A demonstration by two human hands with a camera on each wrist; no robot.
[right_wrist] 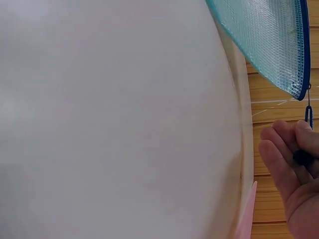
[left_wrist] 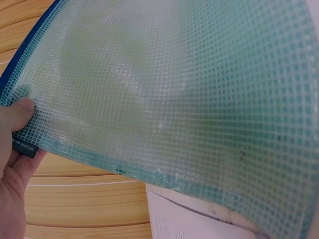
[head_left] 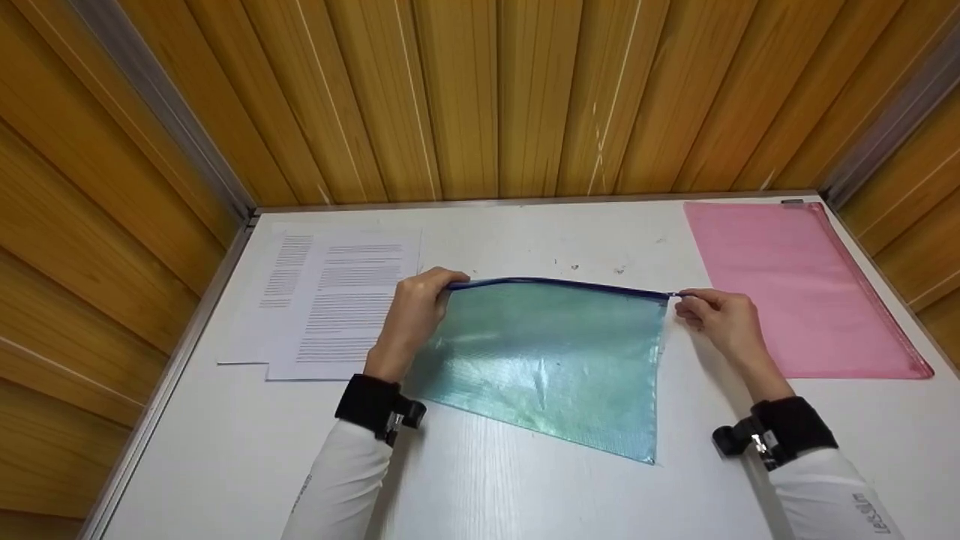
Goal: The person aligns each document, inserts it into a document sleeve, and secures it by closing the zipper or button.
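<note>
A teal mesh zipper pouch [head_left: 547,360] with a dark blue zip along its top edge is lifted off the white table [head_left: 525,487], its lower corner near the surface. My left hand [head_left: 416,311] grips the pouch's top left corner, thumb pressed on the mesh [left_wrist: 164,99] in the left wrist view. My right hand [head_left: 720,315] pinches the small blue zipper pull [right_wrist: 309,117] at the pouch's top right corner [right_wrist: 279,45].
Printed paper sheets [head_left: 330,300] lie on the table to the left. A pink zipper pouch [head_left: 795,289] lies flat at the right back. Wooden panel walls [head_left: 480,97] enclose the table on three sides.
</note>
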